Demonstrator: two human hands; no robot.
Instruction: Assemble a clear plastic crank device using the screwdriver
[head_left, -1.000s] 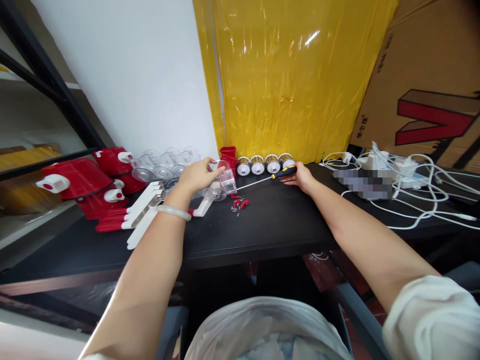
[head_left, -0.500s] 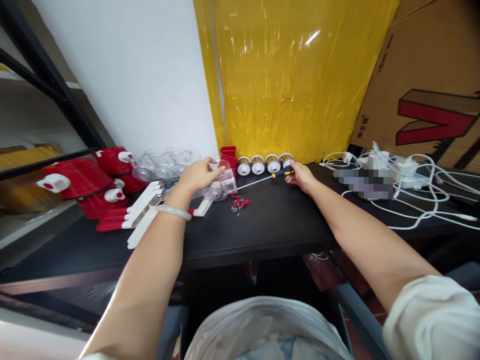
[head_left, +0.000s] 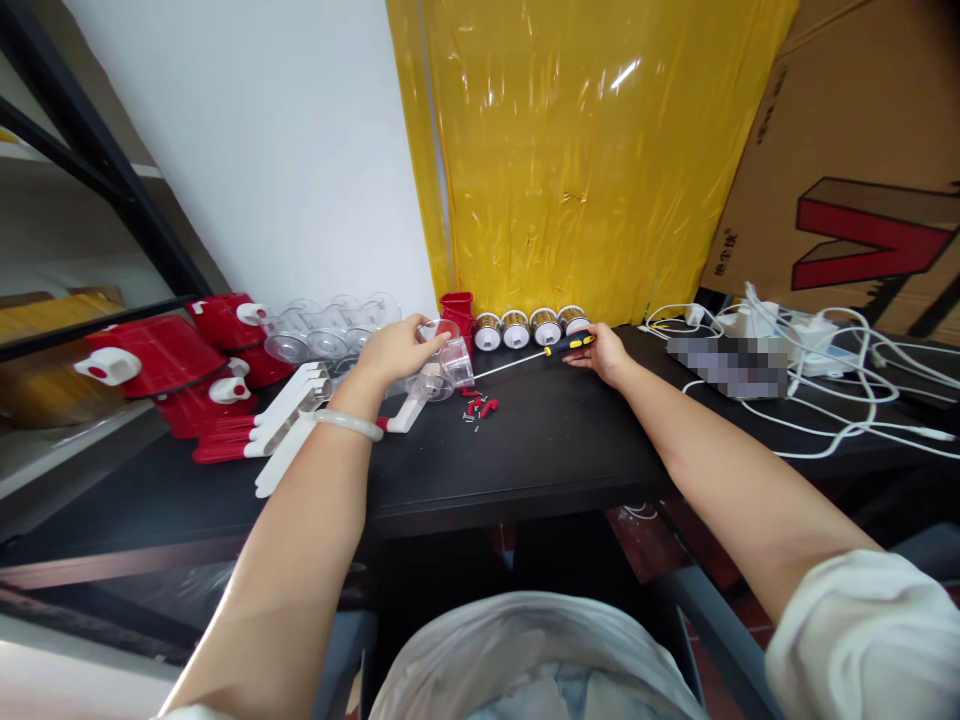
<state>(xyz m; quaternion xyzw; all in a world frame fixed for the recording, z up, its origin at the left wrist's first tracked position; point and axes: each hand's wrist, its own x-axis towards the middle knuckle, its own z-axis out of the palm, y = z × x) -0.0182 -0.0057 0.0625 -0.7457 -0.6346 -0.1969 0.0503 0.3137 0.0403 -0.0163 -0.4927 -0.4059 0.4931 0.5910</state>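
Note:
My left hand is closed around a clear plastic part that lies on its side. A white crank handle sticks out below that part, under my wrist. In my right hand is the black and yellow handle of a screwdriver. Its long shaft points left, and the tip meets the right end of the clear part. Small red pieces and several screws lie on the black table just in front.
Red housings, clear suction-cup bases and white handles crowd the left side. Several patterned drums stand by the yellow-wrapped panel, beside a red part. White cables tangle at right.
The fingers of my right hand have shifted and loosened slightly on the screwdriver handle, which appears turned. My left hand and the clear part stay in place.

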